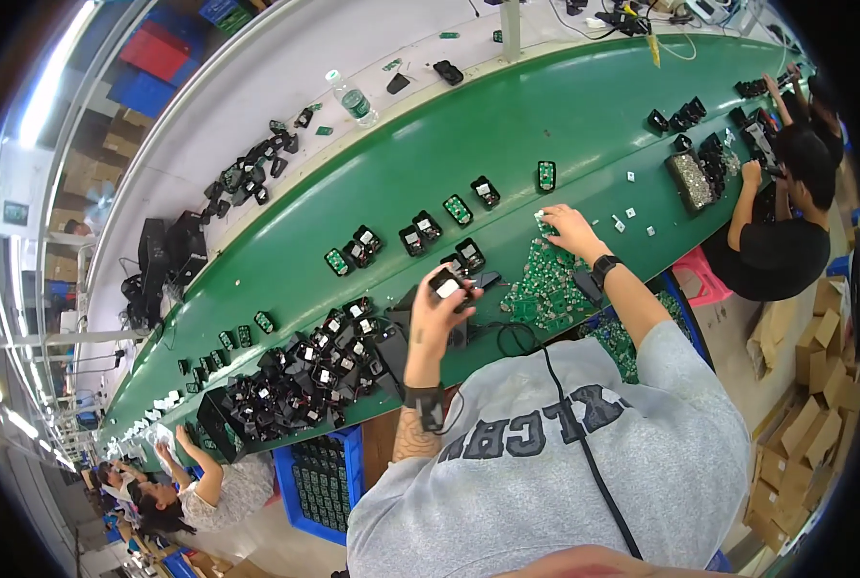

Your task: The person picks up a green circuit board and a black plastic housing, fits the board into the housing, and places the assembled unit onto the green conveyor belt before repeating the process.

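My left hand (434,316) is closed round a small black plastic housing (445,283) with a white part inside, raised over the near edge of the green bench. My right hand (572,233) reaches over the far side of a loose heap of green circuit boards (541,289). Its fingers are bent together, and a small white piece (542,216) shows at the fingertips. Just beyond my left hand stand more open black housings (469,254). A single board in a black housing (545,175) lies farther out, past my right hand.
A big pile of black housings (300,371) covers the bench to my left. Housings with boards (457,209) form a loose row along the green bench (430,135). A water bottle (355,102) stands on the far ledge. A blue crate (280,482) is below. Co-workers (786,212) sit at both sides.
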`<move>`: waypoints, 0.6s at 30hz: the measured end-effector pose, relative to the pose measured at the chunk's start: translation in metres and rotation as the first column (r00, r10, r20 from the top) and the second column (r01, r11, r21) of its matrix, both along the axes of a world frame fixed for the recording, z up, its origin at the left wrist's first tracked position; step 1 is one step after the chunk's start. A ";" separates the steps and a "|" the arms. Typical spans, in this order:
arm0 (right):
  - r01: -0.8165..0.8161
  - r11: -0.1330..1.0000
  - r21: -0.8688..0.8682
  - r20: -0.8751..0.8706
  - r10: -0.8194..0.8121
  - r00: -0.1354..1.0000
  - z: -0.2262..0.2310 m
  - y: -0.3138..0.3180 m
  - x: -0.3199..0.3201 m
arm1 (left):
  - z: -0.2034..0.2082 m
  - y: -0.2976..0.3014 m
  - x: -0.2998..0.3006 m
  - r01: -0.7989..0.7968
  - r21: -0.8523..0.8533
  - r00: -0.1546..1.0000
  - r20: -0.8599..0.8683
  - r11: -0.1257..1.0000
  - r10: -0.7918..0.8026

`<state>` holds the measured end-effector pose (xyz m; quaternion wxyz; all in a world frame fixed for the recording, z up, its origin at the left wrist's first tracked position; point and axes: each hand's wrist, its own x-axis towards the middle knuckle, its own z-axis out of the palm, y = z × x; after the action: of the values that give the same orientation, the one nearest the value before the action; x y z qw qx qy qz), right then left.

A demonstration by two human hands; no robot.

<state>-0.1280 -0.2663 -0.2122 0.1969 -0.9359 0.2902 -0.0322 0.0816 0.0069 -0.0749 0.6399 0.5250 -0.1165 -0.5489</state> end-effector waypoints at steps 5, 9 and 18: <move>0.049 0.823 0.566 0.499 -0.389 0.774 0.043 0.036 0.005 | 0.038 -0.008 -0.038 0.031 -0.073 0.963 0.271 0.997 -0.011; -0.449 0.301 0.841 0.535 -0.581 0.613 0.140 0.112 -0.007 | 0.070 -0.003 -0.056 0.016 -0.029 0.821 0.570 0.999 0.003; -0.543 0.159 0.825 0.509 -0.625 0.591 0.140 0.157 -0.027 | 0.083 -0.015 -0.080 0.015 -0.123 0.553 0.828 0.992 0.094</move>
<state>-0.1549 -0.1089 -0.0724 0.8567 -0.4222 0.1416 -0.2604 0.0020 -0.0077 0.0078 0.5504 0.6863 -0.4248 -0.2135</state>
